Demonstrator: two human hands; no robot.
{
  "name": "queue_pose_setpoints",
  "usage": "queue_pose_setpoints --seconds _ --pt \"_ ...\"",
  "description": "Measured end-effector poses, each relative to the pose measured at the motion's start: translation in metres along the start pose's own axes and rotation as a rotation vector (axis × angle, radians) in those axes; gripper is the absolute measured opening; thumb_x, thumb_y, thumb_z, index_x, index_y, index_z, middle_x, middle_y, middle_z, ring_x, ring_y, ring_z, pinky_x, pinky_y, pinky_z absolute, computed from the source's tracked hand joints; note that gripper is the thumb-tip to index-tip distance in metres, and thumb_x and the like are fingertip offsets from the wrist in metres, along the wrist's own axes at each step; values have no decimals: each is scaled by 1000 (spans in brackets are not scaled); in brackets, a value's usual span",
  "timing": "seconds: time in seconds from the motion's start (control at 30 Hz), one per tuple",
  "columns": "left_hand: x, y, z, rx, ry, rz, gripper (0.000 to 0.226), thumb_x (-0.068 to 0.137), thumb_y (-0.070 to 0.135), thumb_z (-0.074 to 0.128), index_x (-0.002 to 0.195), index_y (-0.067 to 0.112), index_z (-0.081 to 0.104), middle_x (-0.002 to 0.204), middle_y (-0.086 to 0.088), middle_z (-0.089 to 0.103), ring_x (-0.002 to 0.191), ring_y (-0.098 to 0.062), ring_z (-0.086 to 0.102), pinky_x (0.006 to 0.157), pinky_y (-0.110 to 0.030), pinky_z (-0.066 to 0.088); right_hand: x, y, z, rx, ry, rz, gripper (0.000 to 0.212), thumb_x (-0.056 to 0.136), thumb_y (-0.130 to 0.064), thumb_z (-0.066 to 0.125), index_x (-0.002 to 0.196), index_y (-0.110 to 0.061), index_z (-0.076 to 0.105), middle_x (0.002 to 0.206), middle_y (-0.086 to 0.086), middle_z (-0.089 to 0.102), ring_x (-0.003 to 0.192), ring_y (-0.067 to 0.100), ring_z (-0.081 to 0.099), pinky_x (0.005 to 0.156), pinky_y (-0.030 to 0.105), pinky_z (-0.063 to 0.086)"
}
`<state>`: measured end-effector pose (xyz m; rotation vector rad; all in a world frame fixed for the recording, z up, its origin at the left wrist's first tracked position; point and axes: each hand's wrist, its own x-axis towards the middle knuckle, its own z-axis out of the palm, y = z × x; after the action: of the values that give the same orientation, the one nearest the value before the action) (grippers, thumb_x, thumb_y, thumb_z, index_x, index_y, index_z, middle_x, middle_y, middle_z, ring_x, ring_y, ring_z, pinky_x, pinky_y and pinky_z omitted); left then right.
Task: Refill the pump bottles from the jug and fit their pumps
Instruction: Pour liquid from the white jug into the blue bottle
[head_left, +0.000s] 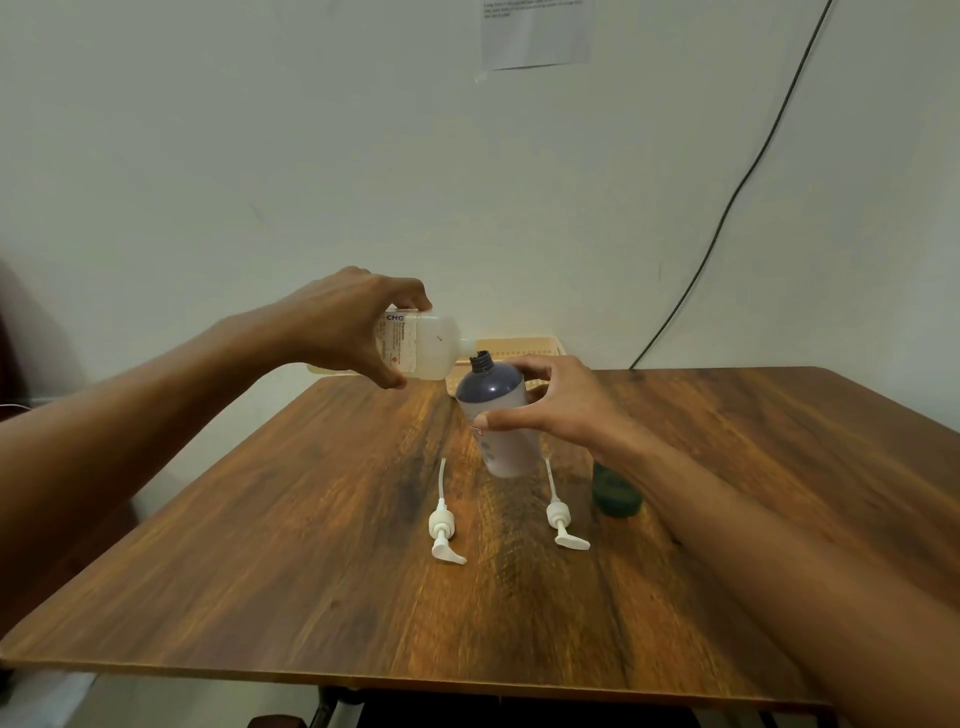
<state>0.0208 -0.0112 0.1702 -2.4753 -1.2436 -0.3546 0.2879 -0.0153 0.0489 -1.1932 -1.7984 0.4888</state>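
Head-height view down onto a wooden desk (311, 545) set against a pale wall. At the far middle, left hand (353, 332) with fingers and thumb clamped round a cloudy jug (426, 345), tipped almost level, spout pointing right, just over the open neck of a dark bottle (498, 415). No stream to be made out.

Right hand (550, 405) wrapped round the dark bottle, thumb across the near side, fingers curled behind, leaning its neck left toward the spout, likely to steady it and meet the pour. Base of that bottle low over the desk; touching or lifted, cannot tell.

Nearer, two white pumps lying flat, tubes pointing far, heads near: left pump (442, 525) and right pump (560, 514), one to each side of the dark bottle and well apart, probably laid out within reach for fitting after filling.

Green bottle (615, 493) upright just right of the right pump, mostly hidden behind the right forearm; top not visible. Beyond the hands, a pale tray (519, 345) at the desk's far edge.

Judged an early stage: pouring into the first bottle, neither pump fitted yet.
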Motion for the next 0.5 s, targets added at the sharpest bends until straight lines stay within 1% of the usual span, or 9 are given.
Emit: queue_pose_setpoints --seconds 0.13,0.3,0.37,0.5 --pt "0 0 1 -2 -4 0 85 65 50 90 137 28 50 130 3 63 99 -9 48 74 -22 36 -1 0 -1 -2 -2 -2 77 66 -51 96 134 -30 68 131 -11 70 110 10 65 81 23 57" --pt "0 0 2 -7 -4 1 85 66 48 90 137 27 50 130 3 63 99 -10 49 75 -23 38 -2 0 0 -9 2 3 79 66 -51 96 136 -28 68 134 -8 70 115 15 66 90 34 61" --pt "-1 0 4 -9 -3 1 85 65 49 90 137 28 50 130 2 63 99 -10 50 74 -22 40 -2 0 0 -10 1 3 79 66 -51 96 136 -28 68 134 -9 70 114 14 66 90 34 61" --pt "-2 -2 10 -18 -3 1 85 65 51 90 137 30 49 129 4 62 99 -11 54 71 -18 41 -2 1 0 -16 6 3 79 65 -52 96 135 -29 68 133 -10 70 113 12 66 87 29 60"
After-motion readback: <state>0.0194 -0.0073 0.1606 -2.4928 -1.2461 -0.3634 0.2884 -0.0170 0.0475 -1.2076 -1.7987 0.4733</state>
